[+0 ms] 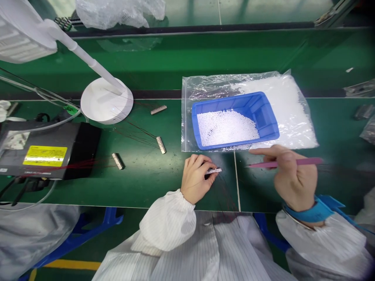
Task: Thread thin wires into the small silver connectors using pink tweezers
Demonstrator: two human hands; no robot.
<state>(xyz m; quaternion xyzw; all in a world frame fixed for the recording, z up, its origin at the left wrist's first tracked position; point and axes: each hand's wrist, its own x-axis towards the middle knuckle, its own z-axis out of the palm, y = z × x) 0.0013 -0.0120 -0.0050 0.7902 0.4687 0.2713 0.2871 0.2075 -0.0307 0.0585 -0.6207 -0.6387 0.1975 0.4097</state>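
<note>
green bench — connector pinched in left hand

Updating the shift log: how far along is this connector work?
Three wired connector strips already lie on the green mat. In hand: the left hand holds a fourth strip, the right hand pink tweezers. Left: unclear; the blue tray holds only white granules, no visible strips.

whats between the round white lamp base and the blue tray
In the head view, a metal connector strip, another and fine red wires lie on the green mat, then the clear plastic bag's edge.
</note>
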